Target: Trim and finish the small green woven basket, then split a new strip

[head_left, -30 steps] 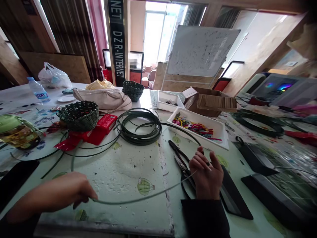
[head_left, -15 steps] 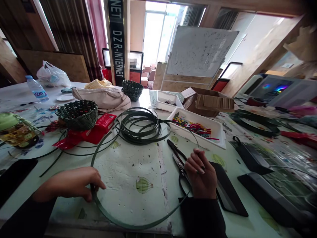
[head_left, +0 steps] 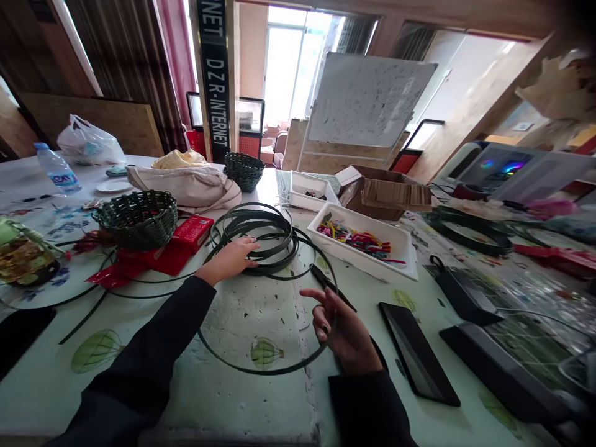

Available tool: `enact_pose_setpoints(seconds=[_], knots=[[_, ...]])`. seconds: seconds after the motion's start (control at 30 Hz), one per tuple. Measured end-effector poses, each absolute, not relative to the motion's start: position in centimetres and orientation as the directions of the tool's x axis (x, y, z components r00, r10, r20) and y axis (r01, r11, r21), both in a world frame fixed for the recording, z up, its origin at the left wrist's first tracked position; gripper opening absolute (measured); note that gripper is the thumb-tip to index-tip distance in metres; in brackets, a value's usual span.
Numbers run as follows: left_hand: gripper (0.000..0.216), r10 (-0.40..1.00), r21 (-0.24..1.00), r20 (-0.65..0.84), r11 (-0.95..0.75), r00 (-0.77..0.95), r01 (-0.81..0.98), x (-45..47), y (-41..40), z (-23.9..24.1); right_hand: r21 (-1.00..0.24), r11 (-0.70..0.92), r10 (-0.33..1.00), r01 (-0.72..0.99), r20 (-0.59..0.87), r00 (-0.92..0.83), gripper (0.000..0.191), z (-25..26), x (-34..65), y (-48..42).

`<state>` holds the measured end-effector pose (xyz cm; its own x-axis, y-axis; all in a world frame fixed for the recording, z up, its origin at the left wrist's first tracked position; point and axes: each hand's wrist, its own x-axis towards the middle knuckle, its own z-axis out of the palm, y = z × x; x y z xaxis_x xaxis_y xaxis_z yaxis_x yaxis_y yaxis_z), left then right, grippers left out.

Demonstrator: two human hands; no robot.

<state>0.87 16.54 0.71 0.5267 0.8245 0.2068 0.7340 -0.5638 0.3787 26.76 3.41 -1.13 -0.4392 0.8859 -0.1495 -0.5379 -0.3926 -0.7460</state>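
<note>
My left hand [head_left: 229,260] reaches forward and lies flat, fingers spread, on a coil of dark green strip [head_left: 254,234] in the middle of the table. A loose length of that strip [head_left: 279,366] loops from the coil towards me in a wide ring. My right hand [head_left: 339,326] is raised above the table and pinches this loop between thumb and fingers at its right side. Black scissors [head_left: 333,287] lie on the table just beyond my right hand, partly hidden by it.
A woven green basket [head_left: 138,216] stands at the left by red packets [head_left: 174,245], another basket [head_left: 244,169] further back. A white tray [head_left: 367,261] of coloured pieces and a cardboard box [head_left: 391,192] are at the right. Black flat slabs [head_left: 416,360] lie near the right edge.
My left hand let go of the strip near the table's front edge and moved forward onto the coil. The right hand lifted and turned, and the loose strip curled into a smaller ring.
</note>
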Motion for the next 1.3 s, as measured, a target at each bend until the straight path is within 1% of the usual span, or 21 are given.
enact_pose_setpoints(seconds=[0.07, 0.13, 0.2, 0.23, 0.37, 0.5, 0.63, 0.83, 0.93, 1.07, 1.17, 1.2, 1.23, 1.27, 1.3], knots=[[0.039, 0.827, 0.392, 0.200, -0.559, 0.525, 0.731, 0.9, 17.2, -0.6, -0.709, -0.451, 0.879, -0.542, -0.248, -0.407, 0.034, -1.3, 26.4, 3.9], [0.031, 0.831, 0.403, 0.196, -0.553, 0.521, 0.730, 0.5, 17.7, -1.4, -0.698, -0.449, 0.890, -0.558, -0.294, -0.350, 0.025, -2.0, 25.9, 4.4], [0.026, 0.837, 0.412, 0.198, -0.543, 0.510, 0.731, 0.0, 17.9, -1.7, -0.695, -0.403, 0.915, -0.595, -0.299, -0.271, 0.015, -2.8, 25.3, 5.0], [0.025, 0.839, 0.419, 0.200, -0.540, 0.506, 0.730, -0.1, 18.0, -1.7, -0.691, -0.375, 0.927, -0.617, -0.292, -0.236, 0.014, -3.1, 25.0, 5.3], [0.024, 0.826, 0.485, 0.203, -0.552, 0.526, 0.679, 0.0, 17.6, -1.1, -0.660, -0.263, 0.962, -0.704, -0.232, -0.141, 0.023, -3.4, 23.8, 6.8], [0.025, 0.798, 0.567, 0.204, -0.568, 0.567, 0.596, 0.2, 16.9, -0.5, -0.616, -0.223, 0.973, -0.755, -0.185, -0.137, 0.025, -3.1, 23.1, 7.6], [0.025, 0.794, 0.631, 0.209, -0.555, 0.571, 0.542, 0.2, 16.6, -0.2, -0.596, -0.252, 0.965, -0.762, -0.210, -0.156, 0.019, -3.5, 23.0, 7.9], [0.024, 0.801, 0.679, 0.243, -0.543, 0.548, 0.494, 0.2, 16.2, 0.7, -0.575, -0.258, 0.964, -0.776, -0.210, -0.165, 0.015, -3.6, 22.4, 8.9], [0.023, 0.829, 0.683, 0.288, -0.528, 0.479, 0.504, 0.0, 16.2, 1.1, -0.565, -0.224, 0.973, -0.794, -0.180, -0.147, 0.013, -3.2, 21.6, 9.4], [0.029, 0.875, 0.702, 0.369, -0.483, 0.314, 0.523, -0.7, 16.8, 1.1, -0.539, -0.146, 0.989, -0.830, -0.095, -0.113, 0.011, -1.3, 21.5, 8.7], [0.032, 0.883, 0.722, 0.401, -0.468, 0.243, 0.509, -1.2, 17.3, 1.0, -0.501, -0.081, 0.996, -0.862, -0.003, -0.092, 0.010, 0.5, 23.5, 6.7], [0.033, 0.883, 0.726, 0.409, -0.468, 0.232, 0.503, -1.3, 17.4, 1.0, -0.487, -0.061, 0.995, -0.871, 0.034, -0.089, 0.014, 0.9, 24.6, 5.9], [0.033, 0.882, 0.729, 0.414, -0.470, 0.226, 0.497, -1.3, 17.4, 1.1, -0.466, -0.024, 0.993, -0.885, 0.093, -0.076, 0.021, 1.0, 25.8, 5.1], [0.033, 0.880, 0.732, 0.419, -0.473, 0.224, 0.489, -1.4, 17.4, 1.2, -0.434, 0.038, 0.969, -0.900, 0.236, -0.073, 0.025, 0.8, 27.1, 4.5], [0.033, 0.878, 0.735, 0.423, -0.477, 0.223, 0.482, -1.4, 17.4, 1.3, -0.391, 0.083, 0.911, -0.917, 0.402, -0.089, 0.030, 0.5, 28.3, 4.0]])
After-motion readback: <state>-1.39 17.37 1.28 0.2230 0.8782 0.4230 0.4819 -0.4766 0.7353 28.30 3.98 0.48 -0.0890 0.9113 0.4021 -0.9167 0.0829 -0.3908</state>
